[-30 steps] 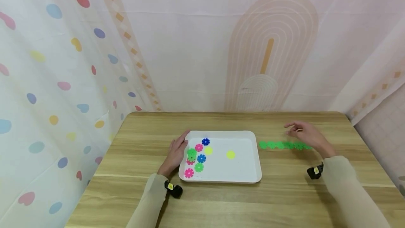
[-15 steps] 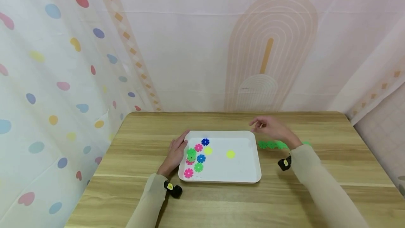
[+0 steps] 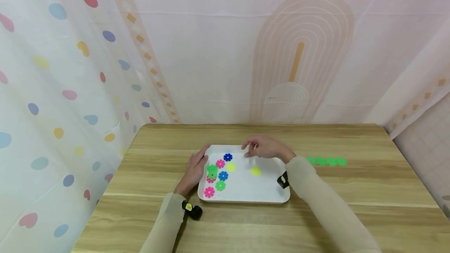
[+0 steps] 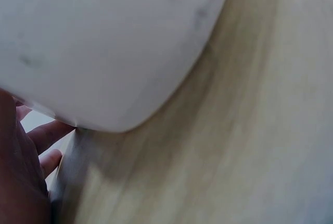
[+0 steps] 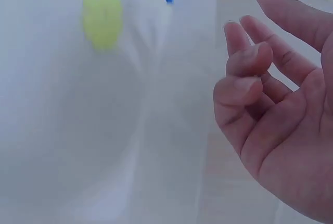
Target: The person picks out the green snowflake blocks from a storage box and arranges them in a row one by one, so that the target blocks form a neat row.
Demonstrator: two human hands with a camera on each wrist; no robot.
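right now the right hand [image 3: 265, 148] hovers over the far edge of the white tray [image 3: 267, 196], fingers loosely curled and holding nothing; the lone yellow disc [image 3: 256, 171] lies flat just nearer the person, almost under it. the left hand [image 3: 195, 169] rests flat-fingered on the tray's left rim, farther from that disc

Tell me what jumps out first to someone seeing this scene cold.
The white tray at the middle of the wooden table draws the eye, with bright pink, green, blue and yellow toothed discs bunched at its left end. The right hand hovers empty over the tray's far edge, above a lone yellow disc, while the left hand rests against the tray's left rim. A row of green discs lies on the table to the right.
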